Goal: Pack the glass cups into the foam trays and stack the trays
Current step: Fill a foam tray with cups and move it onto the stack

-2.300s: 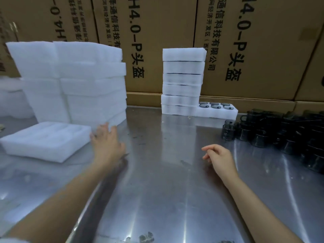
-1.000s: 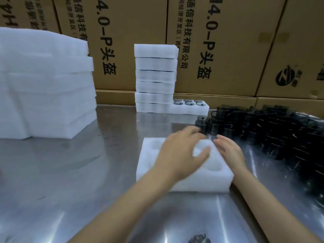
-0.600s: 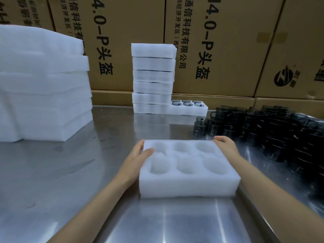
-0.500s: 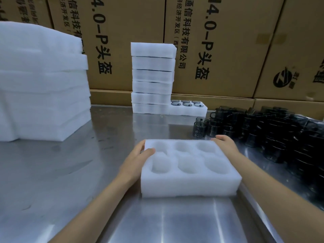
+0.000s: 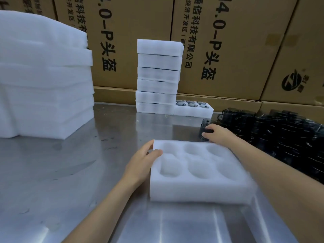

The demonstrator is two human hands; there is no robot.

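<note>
Head view shows the left hand (image 5: 140,162) gripping the empty foam tray's (image 5: 198,188) left edge on the surface (image 5: 70,172); right hand (image 5: 216,134), beyond the tray, curls round a glass cup (image 5: 204,129); next, likely lifting it into a pocket.

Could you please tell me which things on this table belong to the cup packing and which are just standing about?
Part of the job:
- empty foam tray, held by left hand
- glass cup, gripped by right hand
- loose cups
- packed tray stack
- spare foam pile

Just there:
- cardboard boxes
</note>
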